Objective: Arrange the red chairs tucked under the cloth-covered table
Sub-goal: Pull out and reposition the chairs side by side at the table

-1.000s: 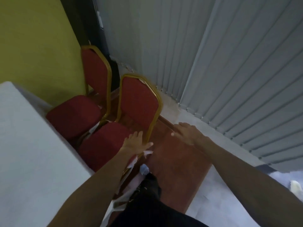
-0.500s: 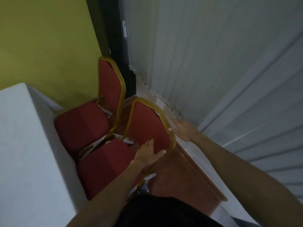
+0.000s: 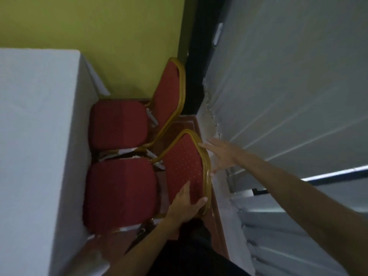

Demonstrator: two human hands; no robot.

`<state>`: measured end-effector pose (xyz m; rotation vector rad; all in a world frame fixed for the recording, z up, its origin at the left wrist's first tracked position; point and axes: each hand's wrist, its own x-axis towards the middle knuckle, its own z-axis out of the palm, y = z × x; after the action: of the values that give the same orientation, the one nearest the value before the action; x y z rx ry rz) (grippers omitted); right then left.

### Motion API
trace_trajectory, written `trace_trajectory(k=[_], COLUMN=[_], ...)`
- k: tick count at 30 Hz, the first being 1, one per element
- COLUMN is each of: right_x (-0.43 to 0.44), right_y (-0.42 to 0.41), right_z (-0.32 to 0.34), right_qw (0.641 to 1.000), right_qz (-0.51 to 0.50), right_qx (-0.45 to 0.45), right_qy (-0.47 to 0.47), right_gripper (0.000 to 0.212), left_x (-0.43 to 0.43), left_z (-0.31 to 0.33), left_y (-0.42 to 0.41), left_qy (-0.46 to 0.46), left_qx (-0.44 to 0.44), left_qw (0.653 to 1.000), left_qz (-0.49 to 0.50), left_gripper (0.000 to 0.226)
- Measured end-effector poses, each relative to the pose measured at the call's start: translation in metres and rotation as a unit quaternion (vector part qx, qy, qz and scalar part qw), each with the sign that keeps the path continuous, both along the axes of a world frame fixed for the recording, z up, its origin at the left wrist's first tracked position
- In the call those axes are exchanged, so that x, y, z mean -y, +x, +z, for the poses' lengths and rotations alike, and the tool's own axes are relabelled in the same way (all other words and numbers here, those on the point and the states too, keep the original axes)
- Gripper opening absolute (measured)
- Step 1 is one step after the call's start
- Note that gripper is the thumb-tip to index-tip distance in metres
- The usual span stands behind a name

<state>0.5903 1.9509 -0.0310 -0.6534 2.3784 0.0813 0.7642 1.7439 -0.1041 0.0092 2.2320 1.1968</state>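
Two red chairs with gold frames stand side by side against the white cloth-covered table [image 3: 39, 136]. The near chair [image 3: 123, 192] has its seat partly under the cloth edge. My left hand [image 3: 185, 206] lies flat against the lower part of its red backrest, thumb out toward the gold frame. My right hand [image 3: 221, 154] spreads its fingers over the backrest's top gold rim from behind, touching it. The far chair [image 3: 119, 124] sits beyond, close to the yellow wall, its backrest upright.
Grey vertical blinds [image 3: 288, 96] hang close on the right, just behind the chair backs. A yellow wall [image 3: 99, 36] closes the far end. A narrow strip of reddish-brown floor [image 3: 217, 226] runs between chairs and blinds. My dark-clothed leg fills the bottom centre.
The view has swung so the chairs appear nearer and more below me. Both hands have closed in on the near chair's backrest, left hand lower on it, right hand on its top rim.
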Motion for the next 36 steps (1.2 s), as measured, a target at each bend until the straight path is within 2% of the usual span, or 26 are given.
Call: trace_trajectory(k=[4, 7, 9, 12, 17, 22, 26, 31, 36], right_x=[0.012, 0.024, 0.030, 0.036, 0.039, 0.038, 0.032, 0.032, 0.046], right_y=[-0.063, -0.090, -0.097, -0.103, -0.108, -0.112, -0.114, -0.113, -0.111], right_z=[0.001, -0.007, -0.017, -0.025, -0.029, -0.035, -0.046, -0.044, -0.041], right_qw=[0.971, 0.922, 0.894, 0.880, 0.866, 0.842, 0.841, 0.840, 0.844], right_qz=[0.238, 0.387, 0.448, 0.474, 0.497, 0.538, 0.529, 0.530, 0.521], right_qx=[-0.010, -0.020, 0.004, 0.025, 0.058, 0.049, 0.032, 0.019, 0.001], right_qy=[0.035, 0.018, 0.022, 0.013, -0.002, -0.014, -0.105, -0.113, -0.126], right_gripper=[0.120, 0.104, 0.100, 0.102, 0.106, 0.106, 0.098, 0.098, 0.097], left_x=[-0.027, -0.049, -0.064, -0.078, -0.092, -0.104, -0.120, -0.141, -0.133], left_z=[0.004, 0.009, 0.008, -0.002, -0.014, -0.019, -0.024, -0.025, -0.024], left_y=[-0.015, -0.021, -0.014, 0.006, 0.020, 0.017, 0.022, 0.027, 0.023], left_qy=[-0.048, -0.068, -0.051, -0.017, -0.057, -0.060, -0.059, -0.088, -0.108], left_qx=[0.012, 0.034, 0.069, 0.100, 0.097, 0.078, 0.049, -0.003, -0.016], left_qw=[0.998, 0.993, 0.988, 0.978, 0.970, 0.958, 0.936, 0.896, 0.881], left_qz=[0.042, 0.093, 0.130, 0.182, 0.217, 0.270, 0.344, 0.435, 0.461], left_gripper=[0.108, 0.106, 0.104, 0.106, 0.106, 0.104, 0.102, 0.083, 0.088])
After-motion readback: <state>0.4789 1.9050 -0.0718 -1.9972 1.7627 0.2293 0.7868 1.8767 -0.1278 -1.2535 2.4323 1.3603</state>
